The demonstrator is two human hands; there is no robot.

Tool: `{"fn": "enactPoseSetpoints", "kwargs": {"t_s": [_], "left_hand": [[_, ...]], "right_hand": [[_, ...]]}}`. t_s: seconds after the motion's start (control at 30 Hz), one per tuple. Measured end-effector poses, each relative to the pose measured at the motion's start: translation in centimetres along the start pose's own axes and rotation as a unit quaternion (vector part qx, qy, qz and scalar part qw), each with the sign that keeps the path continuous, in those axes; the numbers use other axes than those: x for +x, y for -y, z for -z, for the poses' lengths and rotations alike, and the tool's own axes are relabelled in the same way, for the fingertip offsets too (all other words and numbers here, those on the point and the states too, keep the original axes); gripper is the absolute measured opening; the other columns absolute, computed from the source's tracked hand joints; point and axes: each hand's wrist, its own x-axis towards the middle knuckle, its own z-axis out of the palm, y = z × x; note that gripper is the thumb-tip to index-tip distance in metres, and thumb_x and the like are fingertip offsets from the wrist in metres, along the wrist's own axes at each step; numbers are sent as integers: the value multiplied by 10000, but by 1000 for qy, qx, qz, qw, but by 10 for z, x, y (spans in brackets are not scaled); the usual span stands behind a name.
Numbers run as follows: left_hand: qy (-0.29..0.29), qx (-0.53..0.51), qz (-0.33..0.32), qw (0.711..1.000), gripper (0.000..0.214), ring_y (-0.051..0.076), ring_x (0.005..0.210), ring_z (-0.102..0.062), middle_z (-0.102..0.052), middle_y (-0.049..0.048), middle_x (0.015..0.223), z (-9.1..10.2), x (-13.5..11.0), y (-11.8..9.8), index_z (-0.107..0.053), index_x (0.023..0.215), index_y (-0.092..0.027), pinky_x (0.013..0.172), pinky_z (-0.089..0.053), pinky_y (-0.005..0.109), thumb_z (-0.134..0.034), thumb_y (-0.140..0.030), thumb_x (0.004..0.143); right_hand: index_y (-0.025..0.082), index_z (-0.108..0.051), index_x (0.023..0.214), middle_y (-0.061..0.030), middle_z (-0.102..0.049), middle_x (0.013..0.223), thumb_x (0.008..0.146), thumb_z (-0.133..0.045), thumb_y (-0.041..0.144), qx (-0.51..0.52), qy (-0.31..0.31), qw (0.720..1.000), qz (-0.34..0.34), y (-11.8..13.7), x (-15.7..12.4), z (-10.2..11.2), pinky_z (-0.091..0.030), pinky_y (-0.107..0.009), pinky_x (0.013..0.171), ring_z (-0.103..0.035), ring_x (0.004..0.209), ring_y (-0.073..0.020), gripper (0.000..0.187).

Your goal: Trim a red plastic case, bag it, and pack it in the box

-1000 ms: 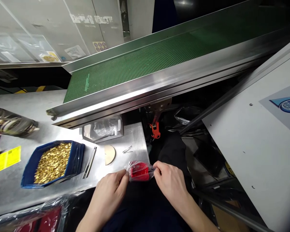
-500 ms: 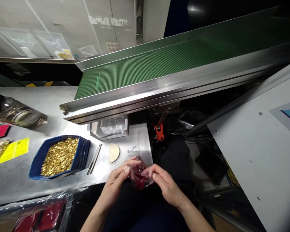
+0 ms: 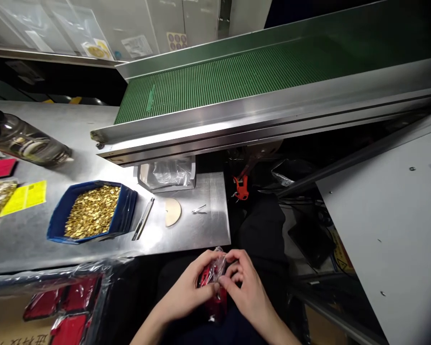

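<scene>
Over my lap, just past the table's front edge, I hold a red item in a clear plastic bag (image 3: 215,306). My left hand (image 3: 188,290) grips it from the left, thumb in front and fingers behind. From the right, my right hand (image 3: 246,285) pinches the bag's crinkled upper part between thumb and fingers. What exactly the red item is, I cannot tell; my fingers cover much of it. On the table beyond lie small metal nippers (image 3: 199,210), a pale half-round disc (image 3: 173,212) and a slim cutter knife (image 3: 142,219).
A blue bin (image 3: 59,218) holds many small gold pieces. Behind it runs a green conveyor belt (image 3: 208,79) with metal sides. A grey bin (image 3: 193,179) of clear bags sits under its edge. A bottle (image 3: 32,143) lies left. Lower left, a box holds red bagged items (image 3: 81,292).
My hands have moved down and closer together with the red bagged item, and my fingers now bunch its plastic. The view has tilted, so the table appears higher.
</scene>
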Motion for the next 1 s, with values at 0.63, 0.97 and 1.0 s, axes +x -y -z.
{"fn": "enactPoseSetpoints", "kwargs": {"t_s": [0.63,0.97,1.0], "left_hand": [[114,-96,-11,989,839,328,1231,-575,-536,133,1420,0,15,16,-422,1499,-273,1065,-459,471,-795,-557,804],[12,-365,140,920,431,224,937,-677,-736,83,1021,-13,25,29,-722,1120,-180,963,-487,364,-529,-544,990],[29,-375,174,910,441,213,863,-681,-743,77,946,-13,26,27,-732,1089,-170,926,-500,360,-536,-551,984]], "right_hand": [[220,-649,1044,-25,-684,935,1004,-544,128,-298,20,927,228,3,7,25,-508,-293,766,-658,827,-171,145],[187,-650,1053,-56,-693,913,1042,-480,142,-413,116,844,321,14,18,43,-473,-321,750,-630,819,-198,176],[183,-653,1026,-59,-693,897,1047,-473,155,-431,143,827,330,19,19,46,-462,-323,728,-622,798,-199,183]]}}
